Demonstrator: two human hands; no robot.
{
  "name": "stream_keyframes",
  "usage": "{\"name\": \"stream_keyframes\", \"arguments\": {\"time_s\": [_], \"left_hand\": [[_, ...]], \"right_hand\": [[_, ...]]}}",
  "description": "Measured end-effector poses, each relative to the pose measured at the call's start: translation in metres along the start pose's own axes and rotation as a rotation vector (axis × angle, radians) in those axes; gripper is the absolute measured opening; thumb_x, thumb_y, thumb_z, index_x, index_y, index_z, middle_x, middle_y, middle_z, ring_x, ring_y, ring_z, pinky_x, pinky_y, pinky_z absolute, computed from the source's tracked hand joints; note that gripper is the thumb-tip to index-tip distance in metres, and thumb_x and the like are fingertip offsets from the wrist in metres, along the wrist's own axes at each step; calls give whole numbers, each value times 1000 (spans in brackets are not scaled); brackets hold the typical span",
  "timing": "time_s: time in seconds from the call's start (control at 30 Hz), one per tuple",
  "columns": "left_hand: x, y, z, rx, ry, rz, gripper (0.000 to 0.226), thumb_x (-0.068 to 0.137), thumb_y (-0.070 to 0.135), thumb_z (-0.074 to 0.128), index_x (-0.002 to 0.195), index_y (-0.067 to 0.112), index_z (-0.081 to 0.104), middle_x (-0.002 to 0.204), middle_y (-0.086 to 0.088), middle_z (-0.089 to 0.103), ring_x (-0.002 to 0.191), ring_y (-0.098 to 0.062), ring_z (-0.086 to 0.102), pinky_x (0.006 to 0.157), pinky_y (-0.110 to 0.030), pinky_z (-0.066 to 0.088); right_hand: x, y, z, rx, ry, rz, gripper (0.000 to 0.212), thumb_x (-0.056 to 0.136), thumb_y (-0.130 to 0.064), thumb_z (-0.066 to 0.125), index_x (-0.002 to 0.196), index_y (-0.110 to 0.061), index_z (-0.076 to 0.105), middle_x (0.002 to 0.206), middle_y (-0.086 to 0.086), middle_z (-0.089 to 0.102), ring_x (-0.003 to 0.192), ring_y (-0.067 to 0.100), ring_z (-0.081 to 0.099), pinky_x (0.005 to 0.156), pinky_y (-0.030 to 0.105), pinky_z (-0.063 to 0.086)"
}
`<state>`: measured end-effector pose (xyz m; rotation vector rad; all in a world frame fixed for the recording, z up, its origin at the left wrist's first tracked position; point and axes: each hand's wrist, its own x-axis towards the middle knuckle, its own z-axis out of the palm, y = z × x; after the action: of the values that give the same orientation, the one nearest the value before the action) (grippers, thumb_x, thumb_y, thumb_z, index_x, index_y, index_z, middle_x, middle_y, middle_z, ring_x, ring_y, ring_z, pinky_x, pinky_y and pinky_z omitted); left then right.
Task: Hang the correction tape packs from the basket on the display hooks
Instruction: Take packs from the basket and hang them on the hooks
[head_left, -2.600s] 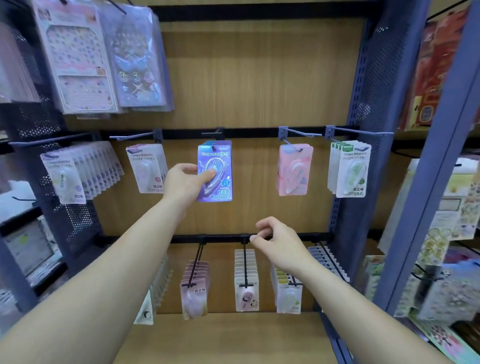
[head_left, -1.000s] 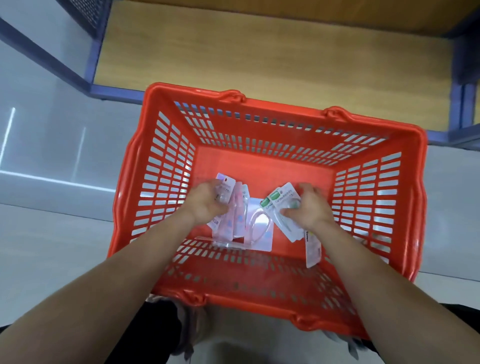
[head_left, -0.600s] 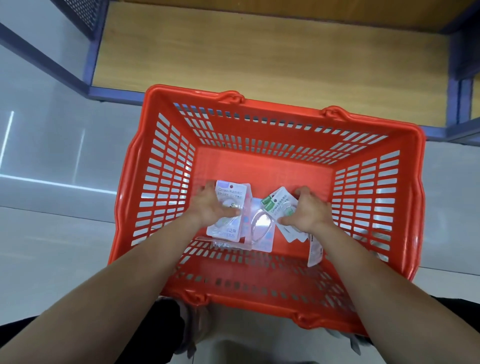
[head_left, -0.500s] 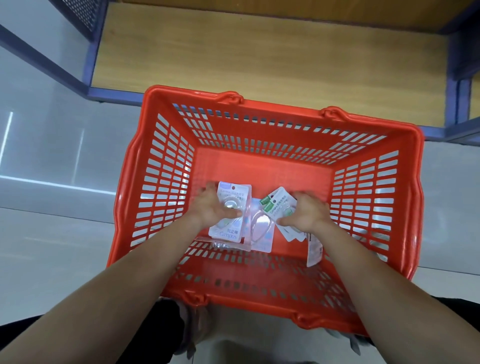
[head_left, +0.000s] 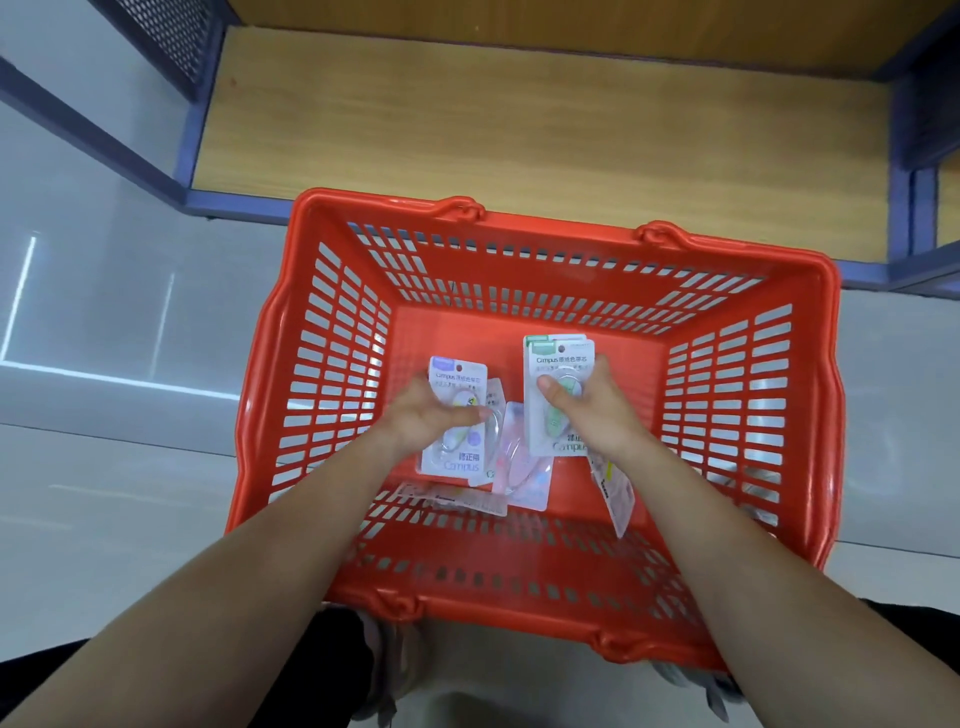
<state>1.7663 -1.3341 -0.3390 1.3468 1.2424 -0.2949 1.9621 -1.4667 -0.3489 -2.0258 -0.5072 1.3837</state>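
Resting on floor (head_left: 104, 493) by shelf (head_left: 519, 119), basket (head_left: 519, 587); left hand (head_left: 421, 421) grips purple pack (head_left: 460, 376), right hand (head_left: 597, 415) green pack (head_left: 556, 364).

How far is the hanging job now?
Done: cannot tell, the hooks are out of view. In hand: the left hand grips a purple pack, the right hand a few green packs, both inside the basket. Remaining: a pink pack, a flat pack and a leaning pack lie there; all must be hung.

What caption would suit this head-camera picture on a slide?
In the red basket, the left hand grips a purple-topped correction tape pack, the right hand a green-topped pack; a pink pack lies between.
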Motion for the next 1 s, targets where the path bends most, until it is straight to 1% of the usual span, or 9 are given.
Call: {"name": "stream_keyframes", "arguments": {"time_s": [0.1, 0.23, 0.33, 0.47, 0.53, 0.7, 0.8, 0.9, 1.0], "left_hand": [[-10, 14, -7, -58, 59, 7, 25, 77, 35, 89, 93, 24, 73, 80, 5, 76, 76, -13, 72, 58, -21, 57], [-39, 42, -13, -140, 61, 77, 62, 56, 56, 89, 107, 26, 73, 96, 0, 80, 91, -26, 77, 88, -70, 54], [-66, 66, -12, -210, 164, 150, 56, 69, 41, 93, 113, 25, 62, 103, 0, 77, 95, -23, 75, 82, -52, 60], [-112, 100, -18, -261, 238, 311, 47, 80, 24, 88, 117, 11, 63, 99, -5, 75, 71, -12, 72, 52, -23, 51], [-142, 119, -20, -282, 209, 414, 44, 82, 24, 85, 119, 9, 67, 103, -8, 78, 79, -15, 75, 59, -26, 55], [-216, 158, -24, -288, 182, 654, 33, 94, 6, 71, 127, 11, 68, 118, -5, 76, 108, -21, 74, 89, -35, 60], [-241, 167, -26, -289, 240, 669, 47, 85, 24, 84, 128, 17, 65, 116, 2, 77, 105, -16, 74, 96, -43, 59], [-258, 174, -24, -350, 263, 658, 77, 70, 46, 90, 134, 22, 54, 119, 6, 75, 107, -14, 73, 100, -48, 56], [-271, 181, -20, -418, 270, 642, 81, 70, 46, 90, 135, 26, 47, 120, 8, 73, 106, -13, 73, 97, -48, 57]], "right_hand": [[-3, -9, 1, 146, 7, -42, 37, 87, -44, 78, 114, -27, 60, 107, -10, 73, 97, 13, 73, 76, 32, 59], [-24, -44, -3, 281, 53, -99, 4, 97, -32, 69, 98, -32, 65, 93, -15, 74, 82, 1, 71, 72, 25, 57], [-50, -76, -10, 393, 38, -99, 4, 99, -32, 67, 100, -29, 68, 95, -10, 77, 82, 6, 74, 60, 21, 57], [-95, -116, -24, 535, -2, -133, 27, 88, -29, 77, 110, -14, 73, 107, 12, 78, 100, 34, 75, 88, 52, 60], [-120, -137, -34, 565, -50, -187, 42, 81, -32, 78, 116, -9, 72, 111, 15, 77, 105, 38, 73, 92, 53, 59], [-191, -185, -54, 562, -144, -342, 34, 81, -31, 73, 111, -14, 72, 103, 8, 79, 91, 23, 77, 71, 33, 61], [-227, -201, -63, 527, -146, -394, 46, 79, -34, 74, 118, -9, 70, 107, 10, 78, 94, 27, 77, 72, 35, 62], [-250, -208, -72, 520, -83, -425, 28, 89, -25, 74, 113, -11, 72, 102, 8, 79, 90, 25, 78, 71, 35, 62], [-264, -210, -81, 490, 18, -467, 25, 90, -22, 76, 112, -12, 73, 101, 6, 80, 92, 26, 77, 76, 38, 62]]}}
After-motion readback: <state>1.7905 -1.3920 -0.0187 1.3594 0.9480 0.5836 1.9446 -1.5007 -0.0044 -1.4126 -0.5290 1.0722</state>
